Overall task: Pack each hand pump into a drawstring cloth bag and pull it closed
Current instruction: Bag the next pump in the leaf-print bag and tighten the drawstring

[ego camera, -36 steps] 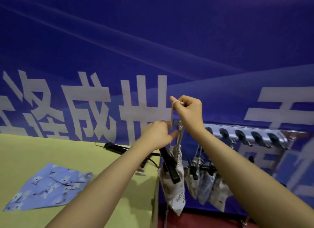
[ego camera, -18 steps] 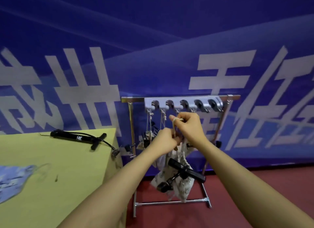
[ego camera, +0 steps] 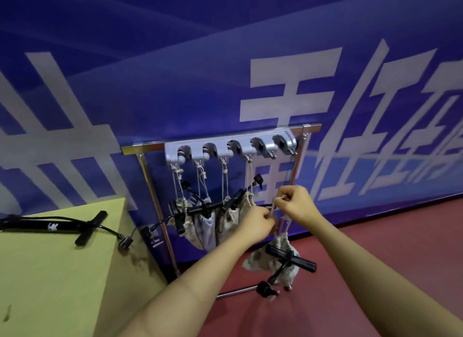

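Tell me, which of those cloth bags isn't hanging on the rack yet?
The speckled bag dangling lowest, below both hands, with a black pump handle sticking out. The left hand and right hand hold its cord; the other bags hang from the rack's hooks.

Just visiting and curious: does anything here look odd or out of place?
Yes. The black hand pump pokes out of the speckled cloth bag hanging from both hands' cord, handle and hose uncovered, so the bag cannot fully close.

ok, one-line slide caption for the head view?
Both hands pinch the drawstring of a bagged pump beside the hook rack.
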